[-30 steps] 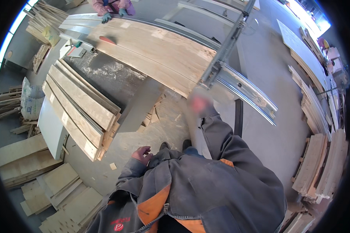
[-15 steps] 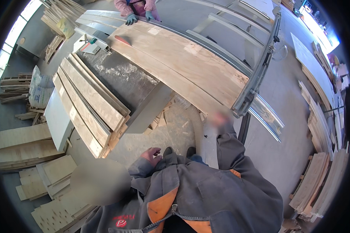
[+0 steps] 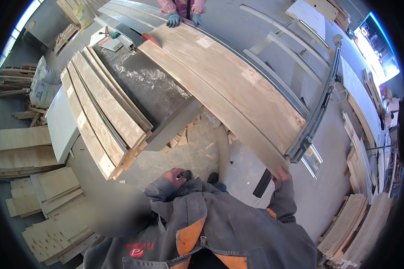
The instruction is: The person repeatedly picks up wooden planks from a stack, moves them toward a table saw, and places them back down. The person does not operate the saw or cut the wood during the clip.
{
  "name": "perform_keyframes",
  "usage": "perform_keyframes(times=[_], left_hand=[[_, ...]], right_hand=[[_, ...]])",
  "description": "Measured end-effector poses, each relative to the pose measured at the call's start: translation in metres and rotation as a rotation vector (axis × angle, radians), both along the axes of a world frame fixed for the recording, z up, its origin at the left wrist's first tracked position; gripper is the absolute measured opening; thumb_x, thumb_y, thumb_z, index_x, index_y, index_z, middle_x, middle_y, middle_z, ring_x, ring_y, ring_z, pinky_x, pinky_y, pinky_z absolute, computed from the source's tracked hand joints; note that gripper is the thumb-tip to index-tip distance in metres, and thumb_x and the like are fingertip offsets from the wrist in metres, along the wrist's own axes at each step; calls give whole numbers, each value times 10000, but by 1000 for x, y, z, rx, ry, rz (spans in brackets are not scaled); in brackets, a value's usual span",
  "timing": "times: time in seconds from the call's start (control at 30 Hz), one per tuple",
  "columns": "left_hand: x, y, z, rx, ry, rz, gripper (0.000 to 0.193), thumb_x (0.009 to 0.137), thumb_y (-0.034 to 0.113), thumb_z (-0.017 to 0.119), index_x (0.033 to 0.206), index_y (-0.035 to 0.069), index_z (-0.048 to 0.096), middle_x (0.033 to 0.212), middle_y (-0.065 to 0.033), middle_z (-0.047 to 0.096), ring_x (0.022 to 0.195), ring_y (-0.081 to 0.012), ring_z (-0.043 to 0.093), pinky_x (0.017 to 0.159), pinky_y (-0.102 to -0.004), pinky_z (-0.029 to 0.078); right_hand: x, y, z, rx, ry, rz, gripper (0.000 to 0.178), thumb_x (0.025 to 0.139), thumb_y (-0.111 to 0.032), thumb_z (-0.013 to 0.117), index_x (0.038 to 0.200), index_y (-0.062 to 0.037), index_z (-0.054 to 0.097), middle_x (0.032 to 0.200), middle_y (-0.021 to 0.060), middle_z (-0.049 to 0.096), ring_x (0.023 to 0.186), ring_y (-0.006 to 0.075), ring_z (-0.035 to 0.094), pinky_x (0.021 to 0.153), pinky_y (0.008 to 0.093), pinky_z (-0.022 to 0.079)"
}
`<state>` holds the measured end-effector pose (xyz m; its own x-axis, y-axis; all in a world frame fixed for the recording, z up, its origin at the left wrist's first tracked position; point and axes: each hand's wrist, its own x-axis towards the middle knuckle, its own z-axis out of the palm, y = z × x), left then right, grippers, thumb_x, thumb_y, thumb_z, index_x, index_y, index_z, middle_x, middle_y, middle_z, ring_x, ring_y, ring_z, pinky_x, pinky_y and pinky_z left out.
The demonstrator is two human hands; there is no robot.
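My right hand [image 3: 281,175] grips the near end of a long, narrow plywood strip [image 3: 229,114]. The strip lies along the near edge of a wide plywood panel [image 3: 242,85], with a thin straight line between them. My left hand [image 3: 174,176] is in front of my body, fingers loosely curled and apart, with nothing visible in it. A thin red piece [image 3: 151,39] stands at the far end of the line, on a panel saw's dark table [image 3: 139,80]. Across from me, a co-worker's gloved hand [image 3: 173,19] rests on the panel's far end.
Stacked plywood strips [image 3: 105,105] lie on the saw table's left. A metal fence [image 3: 316,110] and frame [image 3: 292,49] stand right of the panel. A ribbed hose [image 3: 223,154] and offcuts lie below. Board stacks [image 3: 54,193] line the left floor, others [image 3: 361,222] the right.
The panel, strip and fence have come nearer and to the right. My right hand has moved the same way with the strip's end. My left hand stays near my body.
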<state>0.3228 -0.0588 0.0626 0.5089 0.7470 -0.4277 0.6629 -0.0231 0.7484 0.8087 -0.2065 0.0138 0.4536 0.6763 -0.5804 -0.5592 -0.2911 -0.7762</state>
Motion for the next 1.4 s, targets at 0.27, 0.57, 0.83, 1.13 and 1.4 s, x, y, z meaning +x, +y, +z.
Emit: perform_keyframes(times=[0.27,0.57,0.83,1.13,1.4], left_hand=[[51,32,-40,-617,-340,184,687,762,325,706,1264,-46,419,1149,-145,573,1061,-212,554,841,-327,474],[144,55,-58,-1222,-922,536,430,793,277,689,1158,128,517,1039,-34,606,907,-192,590,738,-359,478],[67,82,5,-1009,-983,799,281,854,131,595,1129,92,554,1064,-51,625,898,-201,623,773,-365,507],[-101,212,98,-187,-1118,1005,510,824,189,636,1277,56,443,1215,-118,518,1084,-202,511,887,-359,432],[-221,118,142,37,-986,1068,410,855,189,592,1224,43,492,1159,-76,573,996,-192,581,816,-328,457]], right_hand=[[-8,-118,72,-172,-223,-41,493,767,-322,674,1127,-28,509,825,113,630,589,192,575,488,284,454],[-66,-147,111,-255,-125,56,463,793,-311,656,1158,-90,476,866,92,607,667,193,585,525,305,491],[-82,-99,76,-156,29,223,483,746,-179,594,1199,-69,467,961,117,595,769,263,600,624,377,517],[-229,116,94,31,127,501,356,777,-98,587,1113,-4,518,984,96,596,803,215,598,648,341,524],[-413,235,143,169,432,645,301,813,-20,587,1109,-23,529,977,75,598,826,198,604,694,335,514]])
